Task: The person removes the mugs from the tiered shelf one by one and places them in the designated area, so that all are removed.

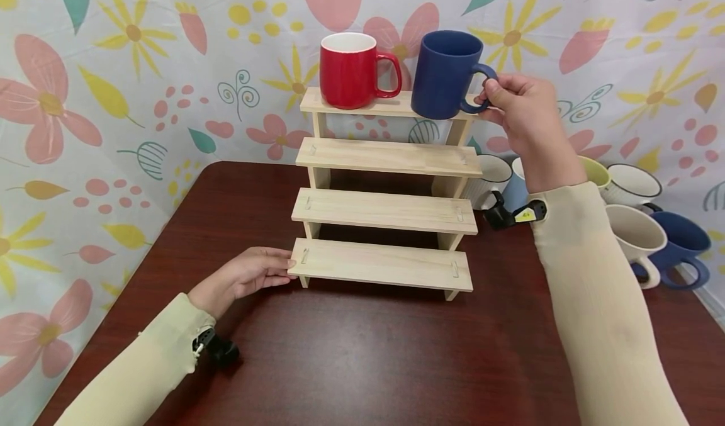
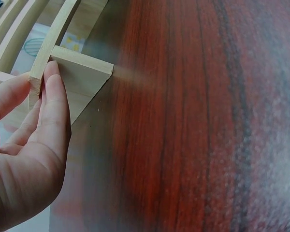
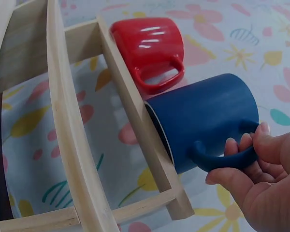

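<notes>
A four-tier wooden step shelf (image 1: pixel 385 212) stands on the table. My left hand (image 1: pixel 257 272) grips the left end of its lowest board (image 2: pixel 36 84), thumb on top and fingers beneath. Up at the top tier, my right hand (image 1: pixel 523 108) pinches the handle of a dark blue mug (image 1: pixel 444 77), fingers curled round it in the right wrist view. The mug is upright, its base right at the top board, overlapping the front edge in the head view; part of its dark underside shows in the right wrist view. To its left a red mug (image 1: pixel 347 70) with a white inside sits on that board.
Right of the shelf, partly behind my right arm, several more mugs stand on the dark table (image 1: pixel 351 350), among them a cream mug (image 1: pixel 634 234), a blue mug (image 1: pixel 682 243) and a white mug (image 1: pixel 631 184). A flower-patterned cloth (image 1: pixel 187 67) hangs behind.
</notes>
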### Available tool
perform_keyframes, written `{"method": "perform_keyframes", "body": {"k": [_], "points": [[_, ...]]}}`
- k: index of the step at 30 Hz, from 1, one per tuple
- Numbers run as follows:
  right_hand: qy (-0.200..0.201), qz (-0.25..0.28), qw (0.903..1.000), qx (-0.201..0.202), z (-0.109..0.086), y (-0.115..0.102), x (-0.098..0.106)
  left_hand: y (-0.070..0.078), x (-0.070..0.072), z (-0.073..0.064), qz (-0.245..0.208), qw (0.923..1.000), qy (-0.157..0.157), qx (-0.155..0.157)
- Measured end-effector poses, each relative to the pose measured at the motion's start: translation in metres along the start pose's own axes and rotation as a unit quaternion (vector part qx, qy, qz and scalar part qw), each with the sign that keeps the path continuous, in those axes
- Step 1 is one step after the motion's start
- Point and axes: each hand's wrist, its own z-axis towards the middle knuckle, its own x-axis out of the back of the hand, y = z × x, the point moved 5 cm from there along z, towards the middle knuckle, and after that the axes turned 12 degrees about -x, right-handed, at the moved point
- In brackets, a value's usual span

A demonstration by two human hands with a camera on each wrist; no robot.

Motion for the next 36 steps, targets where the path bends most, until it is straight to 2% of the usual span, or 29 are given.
{"method": "perform_keyframes", "body": {"k": [9, 19, 23, 30, 36], "points": [[0.014, 0.035, 0.9991, 0.021, -0.021, -0.001, 0.007, -0.001, 0.000, 0.001, -0.002, 1.0000, -0.001, -0.001], [0.008, 0.090, 0.9939, 0.064, -0.050, 0.005, 0.022, -0.001, -0.002, 0.000, -0.013, 0.9999, 0.002, -0.003], [-0.003, 0.093, 0.9922, 0.083, -0.062, 0.010, 0.028, -0.001, -0.001, -0.001, -0.020, 0.9998, 0.006, -0.005], [-0.020, 0.123, 0.9895, 0.072, -0.076, 0.022, 0.042, 0.000, -0.001, -0.003, -0.034, 0.9993, 0.010, -0.013], [0.004, 0.147, 0.9863, 0.076, -0.094, 0.031, 0.064, 0.001, -0.003, -0.003, -0.037, 0.9991, 0.015, -0.016]]}}
